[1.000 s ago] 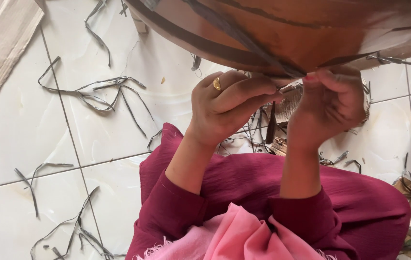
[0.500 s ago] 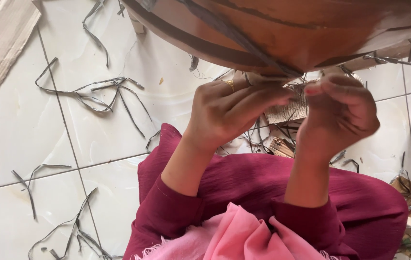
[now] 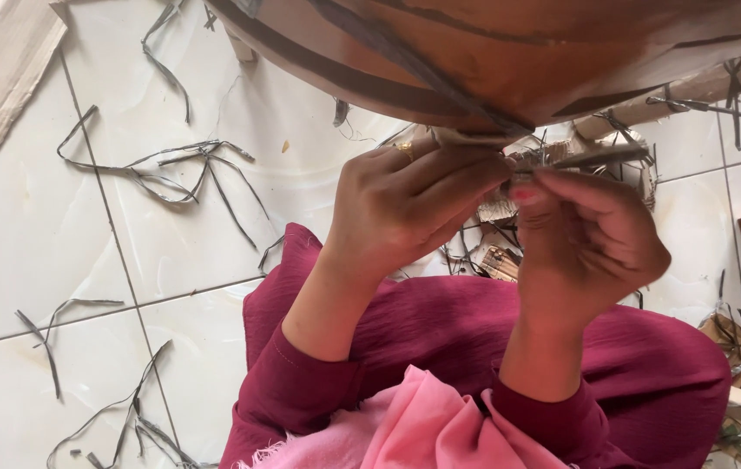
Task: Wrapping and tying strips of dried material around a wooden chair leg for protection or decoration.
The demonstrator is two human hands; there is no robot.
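**Hands draw closer under the brown curved piece**

Compared with the earlier frame, both hands sit a little lower and their fingertips now meet. The left hand (image 3: 405, 208) is clenched, its fingers pinching a thin grey strip (image 3: 592, 158) at the centre of the frame. The right hand (image 3: 587, 243) is also closed and grasps the same strip from the right side. Just above, at the top of the frame, is the large brown curved piece (image 3: 518, 43) with dark bands; one grey strand crosses it down to the fingers. The binding seems in the middle: several bands are on, the end is not fixed. Many cut strips (image 3: 171, 169) lie on the white tile floor (image 3: 23, 243), upper left.
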